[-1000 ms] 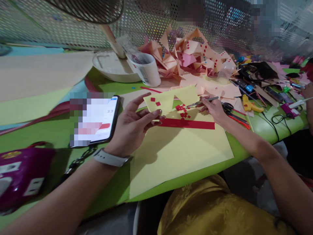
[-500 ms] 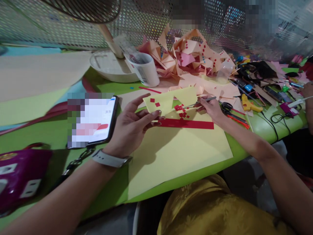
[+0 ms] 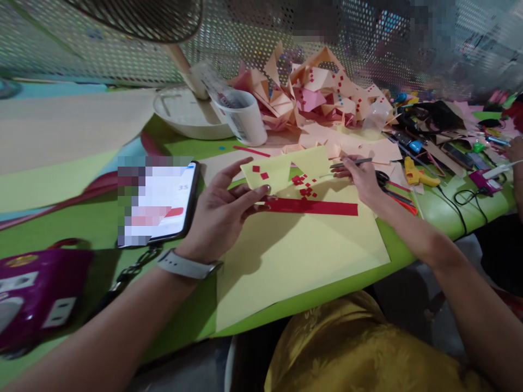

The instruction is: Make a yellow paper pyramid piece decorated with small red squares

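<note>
Purple object (image 3: 49,272), lower left, is cut off. Left hand (image 3: 223,215), mid-frame: grip pinches yellow paper piece (image 3: 278,173), corner hidden by thumb. Right hand (image 3: 362,175), right of centre: grip pinches slim grey tool (image 3: 362,161), tip unclear. Fan (image 3: 143,19) cropped, upper left.

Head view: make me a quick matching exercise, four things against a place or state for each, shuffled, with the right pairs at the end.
Things
1. Small yellow paper piece
2. Slim grey tool
3. Phone
4. White cup

Place or state
A. Screen lit
B. Held in the right hand
C. Beside the fan base
D. Held in the left hand

Pairs: 1-D, 2-B, 3-A, 4-C
</note>
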The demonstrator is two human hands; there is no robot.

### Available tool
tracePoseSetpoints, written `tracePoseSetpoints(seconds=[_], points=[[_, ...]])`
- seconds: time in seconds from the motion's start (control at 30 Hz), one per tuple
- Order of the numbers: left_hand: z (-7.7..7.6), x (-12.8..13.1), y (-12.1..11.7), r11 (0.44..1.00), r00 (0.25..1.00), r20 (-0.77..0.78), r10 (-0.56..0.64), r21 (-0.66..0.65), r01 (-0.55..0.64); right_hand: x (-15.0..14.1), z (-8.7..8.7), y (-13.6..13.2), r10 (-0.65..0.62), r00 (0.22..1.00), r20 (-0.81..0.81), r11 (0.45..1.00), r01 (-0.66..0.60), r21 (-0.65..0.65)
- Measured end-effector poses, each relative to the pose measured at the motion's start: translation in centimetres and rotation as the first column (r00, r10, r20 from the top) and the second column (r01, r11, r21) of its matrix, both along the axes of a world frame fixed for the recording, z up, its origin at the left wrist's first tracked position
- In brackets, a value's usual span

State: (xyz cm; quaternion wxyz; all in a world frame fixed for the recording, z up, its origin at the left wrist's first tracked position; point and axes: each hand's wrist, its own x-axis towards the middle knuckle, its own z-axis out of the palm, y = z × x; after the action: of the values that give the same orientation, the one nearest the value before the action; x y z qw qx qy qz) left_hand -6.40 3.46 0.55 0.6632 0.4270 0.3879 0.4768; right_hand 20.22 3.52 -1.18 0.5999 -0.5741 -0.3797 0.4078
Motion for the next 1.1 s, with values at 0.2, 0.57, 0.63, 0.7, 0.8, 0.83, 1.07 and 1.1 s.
tracePoseSetpoints(seconds=[0.2,0.57,0.63,0.7,0.8,0.83,1.07,1.1], points=[[0.4,0.2,-0.3,0.999,1.0,0.012,-0.023,-0.025,0.024,1.9,2.5,-0.4,-0.19,0.976,0.102,0.947,0.156,0.28],[-0.1,-0.1,-0.1,0.998,0.998,0.028,-0.051,0.04,0.049,3.6,3.9,-0.6,-0.329,0.935,0.13,0.865,0.244,0.438],[0.0,-0.1,-0.2,0.997,0.997,0.011,-0.073,0.033,0.073,3.6,4.2,-0.7,-0.338,0.934,0.112,0.857,0.256,0.448],[0.1,-0.1,-0.4,0.994,0.994,-0.01,-0.108,0.033,0.108,2.8,4.5,-1.4,-0.287,0.951,0.112,0.868,0.209,0.45],[0.1,-0.1,-0.6,0.981,0.983,-0.031,-0.183,0.057,0.185,0.3,4.8,-3.1,-0.074,0.989,0.129,0.922,0.019,0.386],[0.0,-0.1,-0.6,0.976,0.979,-0.036,-0.201,0.072,0.203,-0.6,4.7,-3.7,0.003,0.993,0.122,0.934,-0.046,0.355],[-0.1,0.0,-0.8,0.969,0.974,-0.103,-0.203,0.121,0.215,-3.4,3.2,-5.3,0.23,0.97,0.075,0.948,-0.241,0.207],[0.0,0.0,-0.9,0.969,0.973,-0.104,-0.208,0.115,0.219,-3.4,3.1,-5.4,0.238,0.968,0.076,0.948,-0.249,0.199]])
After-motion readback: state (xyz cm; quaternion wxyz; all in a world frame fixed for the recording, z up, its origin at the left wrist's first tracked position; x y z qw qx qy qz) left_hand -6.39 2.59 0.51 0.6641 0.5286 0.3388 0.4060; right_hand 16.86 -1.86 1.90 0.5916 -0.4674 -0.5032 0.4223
